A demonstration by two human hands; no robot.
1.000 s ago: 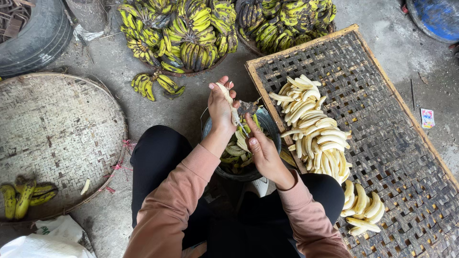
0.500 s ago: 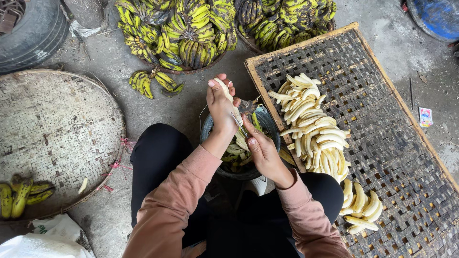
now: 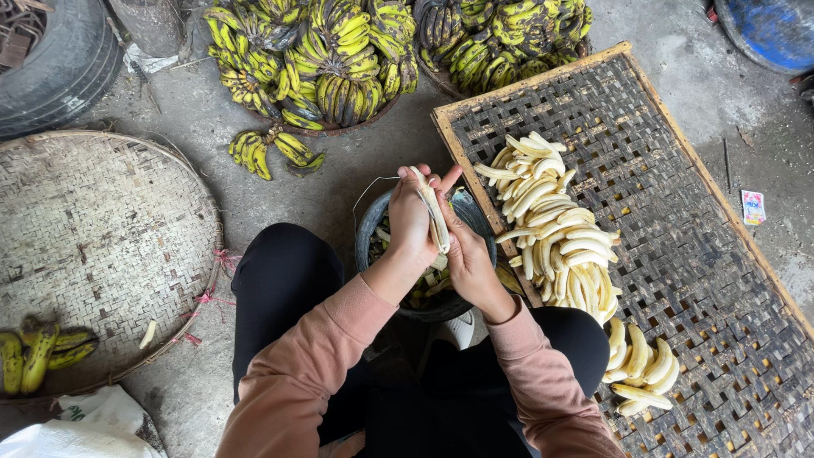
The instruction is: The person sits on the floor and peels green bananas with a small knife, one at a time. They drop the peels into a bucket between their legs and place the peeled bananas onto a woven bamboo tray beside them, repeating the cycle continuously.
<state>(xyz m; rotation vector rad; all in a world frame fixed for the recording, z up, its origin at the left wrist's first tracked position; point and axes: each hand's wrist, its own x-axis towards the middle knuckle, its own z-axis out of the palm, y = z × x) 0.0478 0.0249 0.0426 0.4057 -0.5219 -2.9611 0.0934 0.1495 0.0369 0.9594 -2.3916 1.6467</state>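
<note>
Bare concrete floor. Over the bucket (image 3: 383, 222), left hand (image 3: 410, 219) and right hand (image 3: 468, 259) pinch a banana (image 3: 432, 210); rectangular rack (image 3: 678, 254) right, round tray (image 3: 93, 246) left.

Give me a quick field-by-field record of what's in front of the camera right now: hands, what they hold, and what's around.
left hand: grips a peeled banana, held over the bucket
right hand: also on the banana, lower side
bucket: dark, between the knees, holds peels
woven rack: to the right, carries peeled bananas in piles
round woven tray: to the left
unpeeled bunches: in baskets at the top
loose green bananas: lower left
</note>
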